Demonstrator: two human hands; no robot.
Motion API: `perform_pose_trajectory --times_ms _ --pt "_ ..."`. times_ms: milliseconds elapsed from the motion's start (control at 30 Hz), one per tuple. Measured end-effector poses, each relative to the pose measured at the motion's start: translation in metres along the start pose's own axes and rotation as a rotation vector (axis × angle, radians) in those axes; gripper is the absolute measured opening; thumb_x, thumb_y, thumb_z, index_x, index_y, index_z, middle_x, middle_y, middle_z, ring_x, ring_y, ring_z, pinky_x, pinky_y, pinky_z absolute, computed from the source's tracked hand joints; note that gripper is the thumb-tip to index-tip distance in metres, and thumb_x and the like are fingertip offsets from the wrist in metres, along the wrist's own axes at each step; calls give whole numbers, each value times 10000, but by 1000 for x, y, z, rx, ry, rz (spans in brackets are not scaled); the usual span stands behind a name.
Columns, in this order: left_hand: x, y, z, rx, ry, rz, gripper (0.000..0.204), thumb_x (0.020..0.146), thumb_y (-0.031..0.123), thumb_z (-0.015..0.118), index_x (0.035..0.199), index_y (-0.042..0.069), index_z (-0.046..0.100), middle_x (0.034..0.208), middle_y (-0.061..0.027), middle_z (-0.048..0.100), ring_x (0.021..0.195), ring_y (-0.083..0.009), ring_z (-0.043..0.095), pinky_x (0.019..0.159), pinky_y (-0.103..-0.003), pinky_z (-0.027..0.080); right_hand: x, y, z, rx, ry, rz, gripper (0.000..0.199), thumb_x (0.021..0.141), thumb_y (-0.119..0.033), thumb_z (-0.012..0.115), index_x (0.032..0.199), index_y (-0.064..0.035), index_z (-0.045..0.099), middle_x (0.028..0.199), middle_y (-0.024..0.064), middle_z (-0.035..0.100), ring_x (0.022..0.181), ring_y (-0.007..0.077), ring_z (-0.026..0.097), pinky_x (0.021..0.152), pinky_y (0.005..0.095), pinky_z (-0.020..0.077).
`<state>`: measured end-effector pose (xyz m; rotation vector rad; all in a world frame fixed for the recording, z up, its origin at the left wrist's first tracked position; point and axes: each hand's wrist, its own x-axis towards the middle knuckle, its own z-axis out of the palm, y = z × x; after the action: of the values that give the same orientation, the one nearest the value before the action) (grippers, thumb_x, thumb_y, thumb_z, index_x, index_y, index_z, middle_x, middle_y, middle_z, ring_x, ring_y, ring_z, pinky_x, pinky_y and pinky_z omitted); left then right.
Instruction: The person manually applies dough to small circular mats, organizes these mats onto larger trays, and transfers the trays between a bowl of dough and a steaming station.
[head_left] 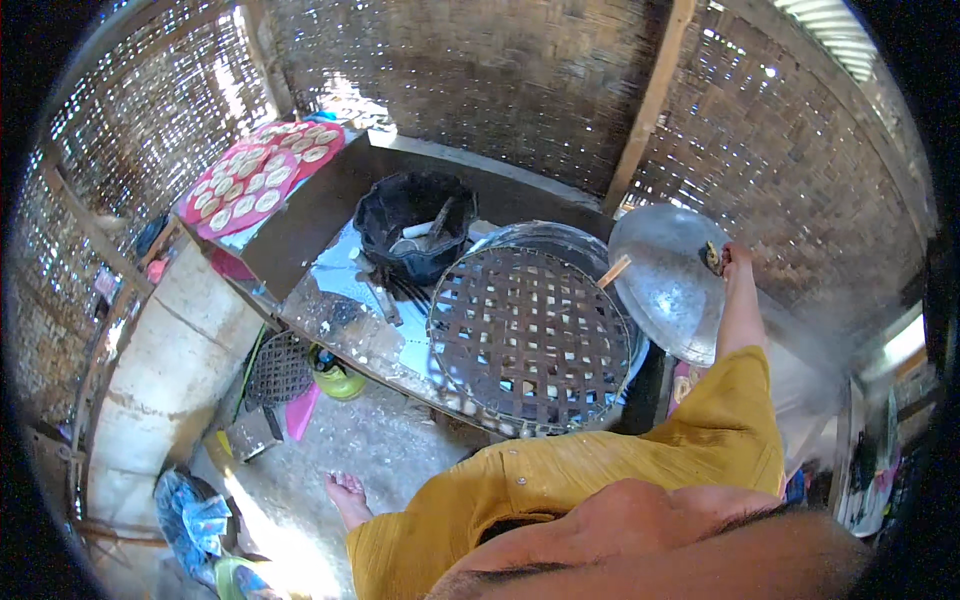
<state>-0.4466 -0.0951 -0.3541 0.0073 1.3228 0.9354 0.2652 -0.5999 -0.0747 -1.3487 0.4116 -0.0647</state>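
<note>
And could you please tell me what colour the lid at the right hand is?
The lid is silvery grey, best seen in the head view.

A large round metal lid (660, 275) stands tilted right of the frame's centre, in the upper half, its broad face toward the view. It is silvery grey, smooth and shallow, with cloudy darker patches and a bright glint (plain daylight, by its bluish white) low on its face. A small dark, yellow-flecked piece (712, 258), gripped, sits against its right part; whether knob or cloth is unclear.
</note>
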Motion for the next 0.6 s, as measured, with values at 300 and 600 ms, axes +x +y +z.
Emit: perform_pose_trajectory --times_ms 300,600 --pt "0 -8 -51 40 85 39 367 739 428 504 983 165 430 826 -3 447 646 -123 419 592 -287 380 14 29 47 -23 -49 25 161 759 -223 510 657 -108 463 505 9 397 390 130 367 320 276 310" --pt "18 -22 -12 269 13 -101 248 780 381 467 731 145 410 605 -7 406 452 -121 371 343 -241 277 39 52 19 -1268 52 -612 470 767 -362 496 1086 -17 503 1026 176 541 974 267 496 829 346 374"
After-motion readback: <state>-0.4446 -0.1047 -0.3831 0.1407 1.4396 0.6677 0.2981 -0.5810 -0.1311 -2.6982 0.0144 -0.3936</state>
